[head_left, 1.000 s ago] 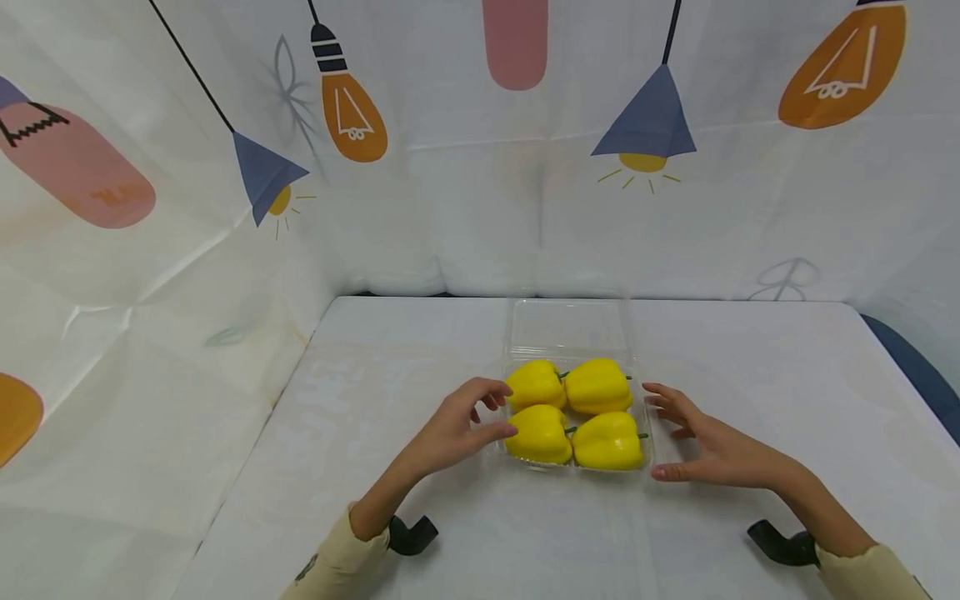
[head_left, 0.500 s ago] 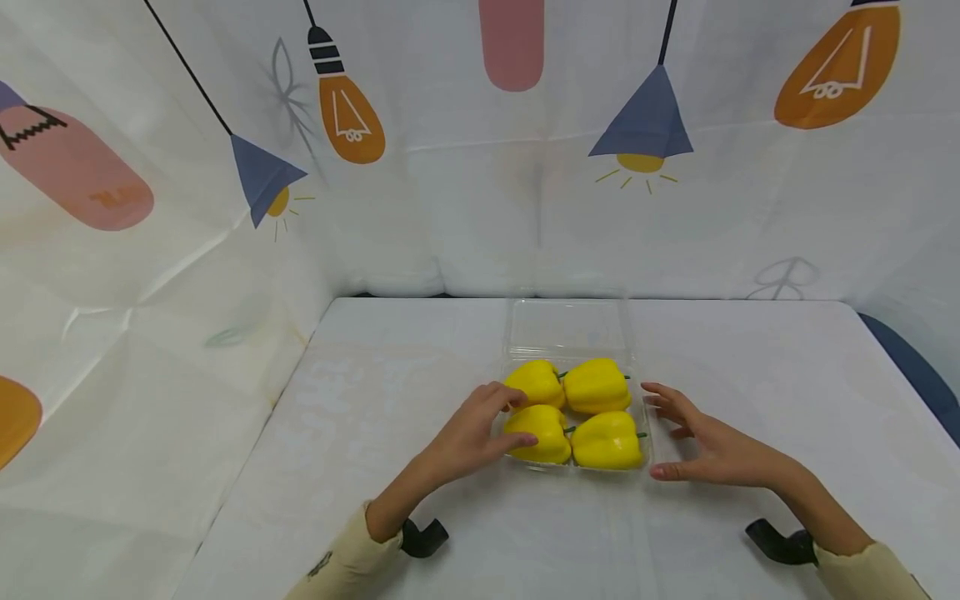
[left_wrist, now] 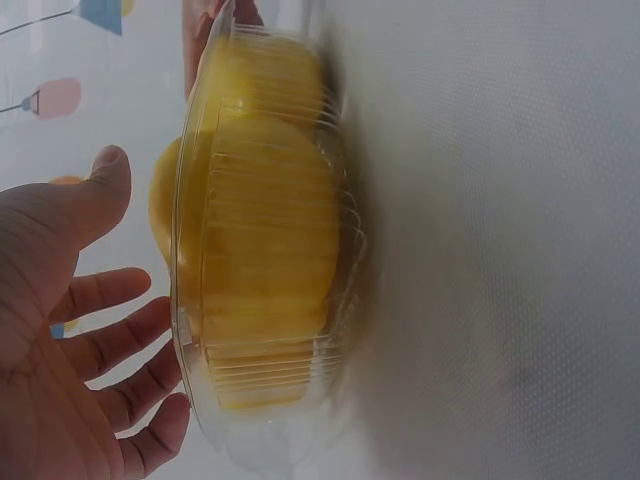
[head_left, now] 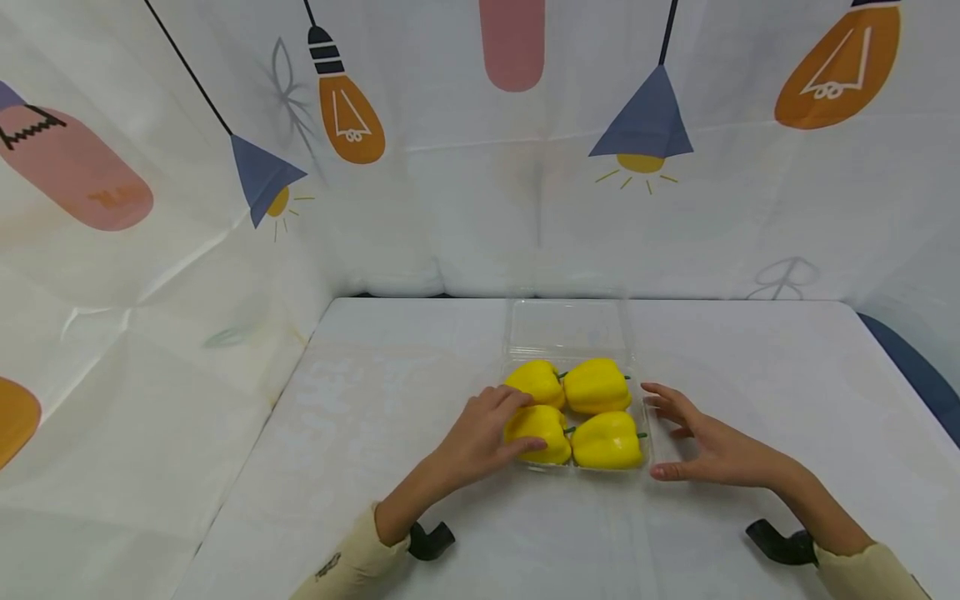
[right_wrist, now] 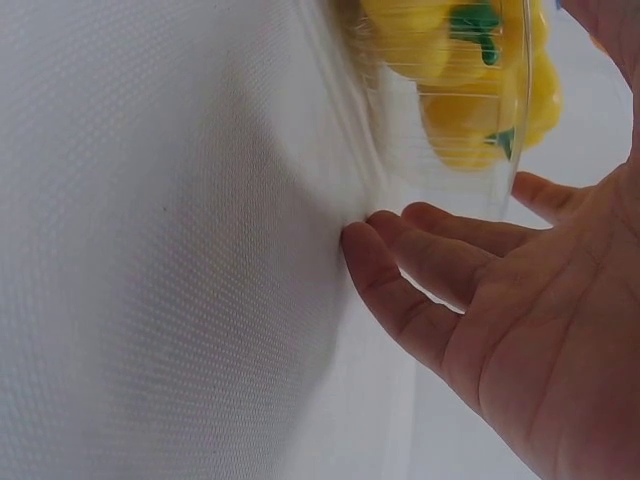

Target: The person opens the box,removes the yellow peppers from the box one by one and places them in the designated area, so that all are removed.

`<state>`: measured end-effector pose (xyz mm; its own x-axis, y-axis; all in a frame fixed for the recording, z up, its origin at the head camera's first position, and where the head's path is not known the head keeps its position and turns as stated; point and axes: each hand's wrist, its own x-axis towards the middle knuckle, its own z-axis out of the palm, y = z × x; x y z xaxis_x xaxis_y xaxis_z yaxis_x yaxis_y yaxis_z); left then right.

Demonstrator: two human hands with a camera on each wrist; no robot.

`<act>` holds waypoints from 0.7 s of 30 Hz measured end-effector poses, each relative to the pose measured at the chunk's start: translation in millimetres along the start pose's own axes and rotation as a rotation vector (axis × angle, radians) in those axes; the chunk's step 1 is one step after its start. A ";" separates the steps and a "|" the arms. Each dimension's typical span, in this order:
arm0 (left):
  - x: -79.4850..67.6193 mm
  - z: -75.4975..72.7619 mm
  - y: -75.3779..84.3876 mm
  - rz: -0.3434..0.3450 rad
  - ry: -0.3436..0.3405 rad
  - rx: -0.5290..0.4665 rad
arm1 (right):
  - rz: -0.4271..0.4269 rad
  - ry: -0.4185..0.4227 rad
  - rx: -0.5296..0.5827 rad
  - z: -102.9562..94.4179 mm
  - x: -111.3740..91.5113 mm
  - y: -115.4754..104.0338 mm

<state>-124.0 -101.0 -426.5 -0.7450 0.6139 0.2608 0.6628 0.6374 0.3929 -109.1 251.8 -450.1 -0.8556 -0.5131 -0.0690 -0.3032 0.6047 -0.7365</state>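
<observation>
A clear plastic clamshell box (head_left: 649, 450) holds several yellow bell peppers (head_left: 597, 386) with green stems, laid in two rows. Its transparent lid (head_left: 567, 323) is folded back toward the wall. My left hand (head_left: 480, 437) hovers over the box's left side, thumb and fingers spread above the near-left bell pepper (head_left: 536, 427). In the left wrist view those fingers (left_wrist: 120, 340) are at the box rim, holding nothing; whether they touch the rim I cannot tell. My right hand (head_left: 708, 446) is just right of the box, fingers loosely bent, fingertips low by the tabletop.
The white table (head_left: 390, 375) carries the box near its middle. Behind it hangs a white curtain (head_left: 465, 208) printed with lamps and bulbs, and another stretch runs along the left edge. A black curved piece (head_left: 783, 543) sits at each sleeve cuff.
My left hand has moved right from the box's left edge, over the near-left bell pepper. The right hand, the box and the bell peppers have stayed in place.
</observation>
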 end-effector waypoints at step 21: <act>0.0 9.7 8.6 -0.012 -0.052 0.186 | 0.035 0.009 -0.017 2.0 0.3 -2.0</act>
<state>-117.6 -90.9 -431.7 -0.7511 0.6262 0.2091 0.6601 0.7168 0.2246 -107.9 249.2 -449.9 -0.8697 -0.4856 -0.0883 -0.2799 0.6327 -0.7220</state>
